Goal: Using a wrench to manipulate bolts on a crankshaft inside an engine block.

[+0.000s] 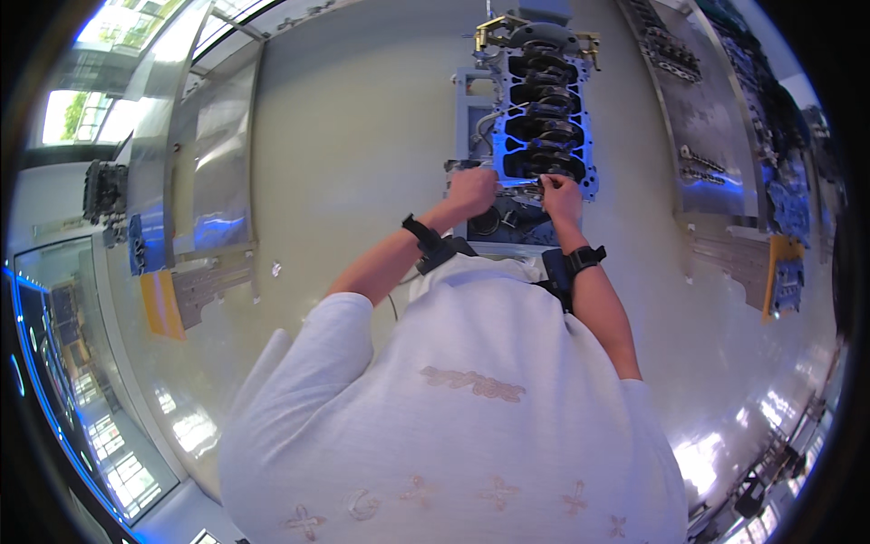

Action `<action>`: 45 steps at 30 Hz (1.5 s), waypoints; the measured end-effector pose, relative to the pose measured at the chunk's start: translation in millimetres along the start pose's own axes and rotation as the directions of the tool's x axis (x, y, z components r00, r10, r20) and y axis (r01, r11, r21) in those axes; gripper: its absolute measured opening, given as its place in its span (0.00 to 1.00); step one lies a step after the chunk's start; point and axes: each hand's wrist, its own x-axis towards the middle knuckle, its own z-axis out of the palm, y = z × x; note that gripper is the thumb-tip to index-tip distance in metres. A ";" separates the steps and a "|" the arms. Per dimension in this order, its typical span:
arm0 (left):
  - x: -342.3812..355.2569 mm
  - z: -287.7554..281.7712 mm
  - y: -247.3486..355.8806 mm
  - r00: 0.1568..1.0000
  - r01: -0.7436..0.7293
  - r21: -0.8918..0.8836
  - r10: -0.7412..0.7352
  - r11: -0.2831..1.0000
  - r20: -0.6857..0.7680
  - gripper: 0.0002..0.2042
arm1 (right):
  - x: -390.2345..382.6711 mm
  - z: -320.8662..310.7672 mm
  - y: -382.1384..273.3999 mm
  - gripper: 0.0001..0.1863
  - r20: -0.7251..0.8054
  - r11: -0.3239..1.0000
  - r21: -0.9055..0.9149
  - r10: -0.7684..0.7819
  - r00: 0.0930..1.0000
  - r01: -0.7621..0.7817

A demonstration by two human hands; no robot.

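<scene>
An engine block (589, 136) with its crankshaft (548, 104) exposed stands in front of me on a grey stand (464, 100). At the block's near end both of my hands are raised, a short gap apart. My left hand (474, 190) is closed at the near left corner, and its fingertips are hidden. My right hand (560, 198) pinches with thumb and forefinger at the near right corner. Between them runs a thin, shiny, bluish edge (518, 183); I cannot tell whether it is a held piece or part of the block. What either hand grips is too small to make out.
Brass-coloured fittings (492, 34) sit at the block's far end. A metal bench (720, 127) on the right carries shafts (702, 163) and other engine parts. On the left stand another metal bench (222, 154) and a dark engine part (104, 192). A small whitish scrap (276, 269) lies on the floor.
</scene>
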 end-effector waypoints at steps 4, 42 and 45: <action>-33.3 56.8 22.1 0.987 0.126 -0.145 -0.139 0.981 -0.085 0.10 | 16.0 2.9 33.5 0.13 -0.083 0.949 -0.250 -0.219 0.972 0.192; 69.4 -40.8 -16.3 0.890 -0.447 0.197 0.456 0.873 -0.002 0.11 | -8.6 15.3 16.7 0.12 -0.140 0.982 0.182 0.073 0.988 -0.047; 36.3 -22.4 -11.3 0.965 -0.260 0.093 0.262 0.961 -0.002 0.11 | -4.3 11.5 16.0 0.11 -0.053 0.988 0.128 0.089 0.995 -0.082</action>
